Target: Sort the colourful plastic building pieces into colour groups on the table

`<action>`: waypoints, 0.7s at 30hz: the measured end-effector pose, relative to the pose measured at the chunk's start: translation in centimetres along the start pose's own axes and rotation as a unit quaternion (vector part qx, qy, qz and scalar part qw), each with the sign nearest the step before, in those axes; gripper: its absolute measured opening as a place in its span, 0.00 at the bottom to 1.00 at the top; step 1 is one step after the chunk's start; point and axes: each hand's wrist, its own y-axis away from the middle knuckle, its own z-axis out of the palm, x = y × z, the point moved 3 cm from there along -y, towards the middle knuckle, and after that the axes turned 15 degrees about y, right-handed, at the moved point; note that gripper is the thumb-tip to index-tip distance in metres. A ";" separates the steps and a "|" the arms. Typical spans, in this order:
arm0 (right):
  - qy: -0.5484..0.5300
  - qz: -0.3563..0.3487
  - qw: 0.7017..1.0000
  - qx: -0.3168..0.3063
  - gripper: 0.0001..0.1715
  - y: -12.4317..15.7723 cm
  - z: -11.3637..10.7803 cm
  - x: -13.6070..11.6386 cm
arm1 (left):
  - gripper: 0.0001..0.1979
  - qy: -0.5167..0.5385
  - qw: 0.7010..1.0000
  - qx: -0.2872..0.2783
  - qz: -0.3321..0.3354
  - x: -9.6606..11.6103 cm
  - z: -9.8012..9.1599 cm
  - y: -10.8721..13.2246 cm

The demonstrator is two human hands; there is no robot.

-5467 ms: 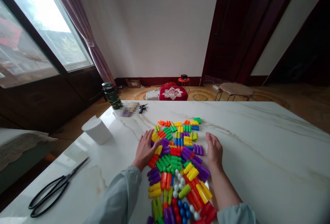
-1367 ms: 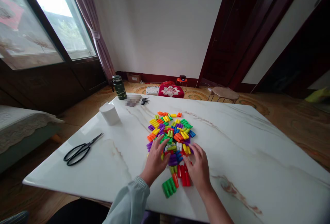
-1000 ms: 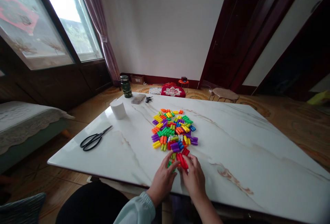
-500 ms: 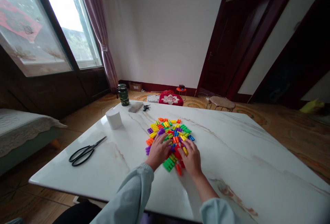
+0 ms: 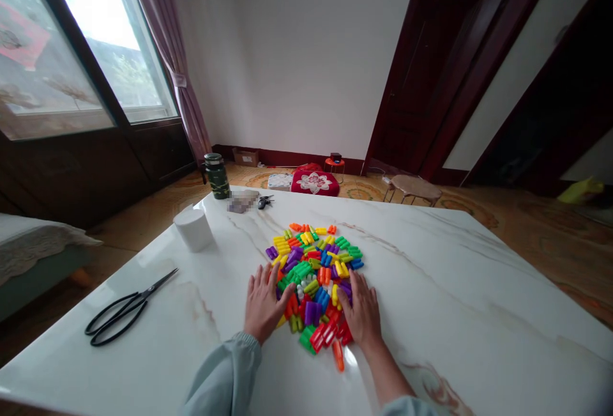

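Observation:
A loose pile of small plastic building pieces [image 5: 313,308] in red, orange, yellow, green, blue and purple lies on the white marbled table [image 5: 445,288]. Many of the pieces look like rounded tubes joined side by side. My left hand [image 5: 265,302] rests at the pile's left edge, fingers spread, thumb touching the pieces. On the opposite edge, my right hand [image 5: 363,308] is also open, its thumb over some yellow and purple pieces. Neither hand grips a piece. One orange piece [image 5: 338,356] lies slightly apart at the near side.
Black-handled scissors [image 5: 127,310] lie on the left of the table. Behind them stand a white roll [image 5: 193,229] and a dark green bottle [image 5: 217,176]. Small black keys or clips [image 5: 265,201] lie beside a blurred-out item. A round stool [image 5: 414,188] is beyond the table.
Both hands have moved apart, from over the middle of the pile to its two sides, uncovering pieces in the centre. The view has tilted and come a little nearer.

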 end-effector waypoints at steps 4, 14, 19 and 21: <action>-0.101 0.010 0.995 0.011 0.31 0.3 -0.6 0.6 | 0.33 0.005 1.000 -0.006 -0.004 0.3 -0.4 0.0; -0.113 0.018 0.987 0.112 0.25 -9.6 -1.1 5.0 | 0.33 -0.001 1.000 0.007 0.008 0.4 -0.3 -0.1; 0.010 -0.019 1.000 0.016 0.25 -9.9 1.8 3.7 | 0.34 -0.002 1.000 -0.002 0.012 0.5 -0.3 -0.1; 0.032 -0.039 0.998 0.037 0.25 -7.9 2.2 3.1 | 0.34 -0.001 1.000 -0.002 0.013 0.5 -0.3 -0.1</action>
